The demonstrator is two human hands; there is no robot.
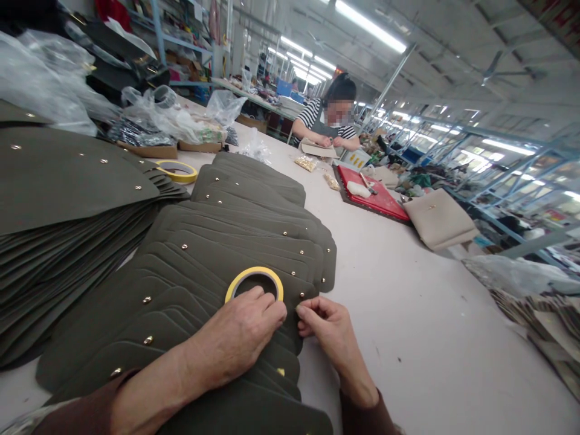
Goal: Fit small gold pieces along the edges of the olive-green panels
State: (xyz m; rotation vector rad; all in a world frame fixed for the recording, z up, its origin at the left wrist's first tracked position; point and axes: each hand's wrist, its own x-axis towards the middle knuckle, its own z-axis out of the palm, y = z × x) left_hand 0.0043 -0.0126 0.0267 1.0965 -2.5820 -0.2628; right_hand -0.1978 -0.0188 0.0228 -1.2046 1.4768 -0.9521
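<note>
Ideally, the left hand (254, 320), closed on the near rim of the yellow tape roll (254, 270), should steady it over the dark olive panels (244, 251). Just beside, the right hand (327, 323) pinches tightly, on what I cannot tell; a light touch should avoid shifting panel edges beneath.

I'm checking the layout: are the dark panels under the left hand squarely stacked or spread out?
Spread out, overlapping: the dark panels show staggered edges, and their metal studs sit at different places.
</note>
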